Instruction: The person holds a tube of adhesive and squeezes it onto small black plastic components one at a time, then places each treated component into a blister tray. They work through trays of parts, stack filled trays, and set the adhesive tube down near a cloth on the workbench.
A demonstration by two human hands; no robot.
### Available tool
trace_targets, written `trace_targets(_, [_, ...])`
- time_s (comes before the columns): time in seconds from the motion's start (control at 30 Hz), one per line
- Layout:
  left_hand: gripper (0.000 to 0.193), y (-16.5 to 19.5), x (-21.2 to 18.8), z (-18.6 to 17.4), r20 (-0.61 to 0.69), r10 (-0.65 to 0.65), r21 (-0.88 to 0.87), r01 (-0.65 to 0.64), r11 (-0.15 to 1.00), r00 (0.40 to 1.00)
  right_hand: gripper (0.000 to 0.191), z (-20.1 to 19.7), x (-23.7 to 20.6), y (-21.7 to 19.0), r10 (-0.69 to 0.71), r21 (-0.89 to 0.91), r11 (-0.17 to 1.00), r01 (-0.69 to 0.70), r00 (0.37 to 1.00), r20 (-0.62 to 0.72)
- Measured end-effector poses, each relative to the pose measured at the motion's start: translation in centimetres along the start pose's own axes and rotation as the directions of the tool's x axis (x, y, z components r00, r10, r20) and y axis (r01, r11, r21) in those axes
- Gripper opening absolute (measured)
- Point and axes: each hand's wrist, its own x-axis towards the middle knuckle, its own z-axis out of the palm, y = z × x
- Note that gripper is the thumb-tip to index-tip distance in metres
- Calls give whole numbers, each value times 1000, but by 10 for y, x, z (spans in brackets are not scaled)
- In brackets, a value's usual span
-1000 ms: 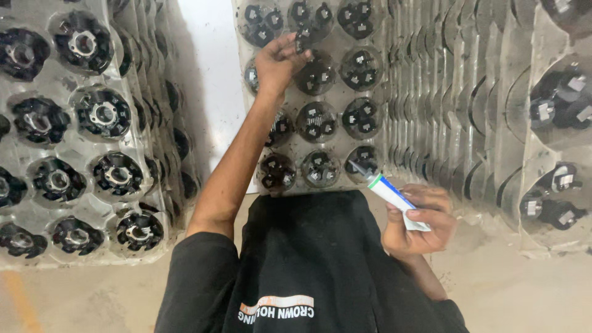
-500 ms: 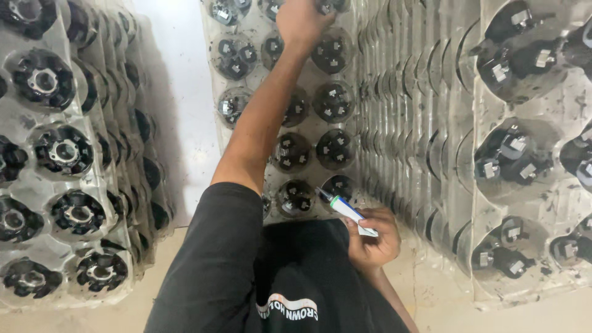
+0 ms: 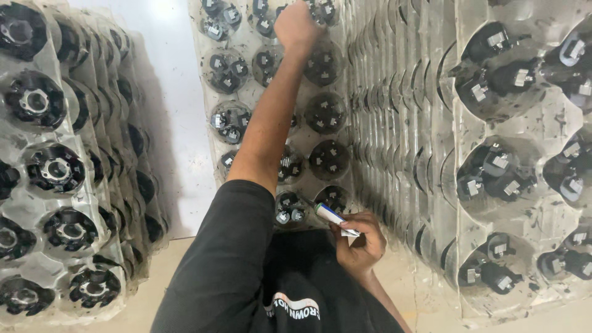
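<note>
left hand (image 3: pixel 297 26) reaches up, fingers closed on a part in the tray (image 3: pixel 345 74), while right hand (image 3: pixel 361 242) grips a marker (image 3: pixel 333 217) ready.

Left hand's (image 3: pixel 297 26) fingertips behind knuckles, contact unclear.

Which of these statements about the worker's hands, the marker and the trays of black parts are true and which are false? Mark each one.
1. The left hand reaches to the far end of the middle tray. True.
2. The right hand holds a marker. True.
3. The marker touches a part in the far row. False: it stays near the body.
4. The trays hold red parts. False: the parts are black.
</note>
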Motion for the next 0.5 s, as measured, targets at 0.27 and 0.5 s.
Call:
trace_targets(0.27, [57,-1,3,-2,68,-24,-35,27,999,997,32,2,0,2,9,-16,1000,-9,1000,23])
trace_targets(0.5, [32,-45,-28,-28,-53,140,-604,-143,784,989,26,6,-3,10,68,108,992,-71,997,28])
